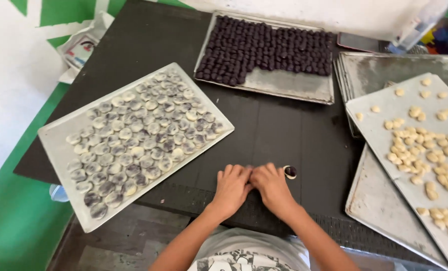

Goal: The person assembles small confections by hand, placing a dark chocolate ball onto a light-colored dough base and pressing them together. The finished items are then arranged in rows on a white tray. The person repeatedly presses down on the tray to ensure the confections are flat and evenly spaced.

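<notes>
My left hand (pixel 231 186) and my right hand (pixel 272 184) rest side by side, fingers curled down, on the black mat (pixel 284 130) near its front edge. Their fingertips meet over something small that stays hidden beneath them. Just right of my right hand lies a small round dough disc with a dark ball in its middle (pixel 289 172). To the left sits a metal tray (pixel 58 145) covered with several flattened pale pieces with dark filling (pixel 138 138).
A tray (pixel 284 85) of dark balls (pixel 269 47) stands at the back. On the right, stacked trays (pixel 379 200) hold pale dough balls (pixel 424 145). A phone (pixel 359 42) and a plastic bottle (pixel 417 25) lie at the back right, crumpled paper (pixel 81 47) at the back left.
</notes>
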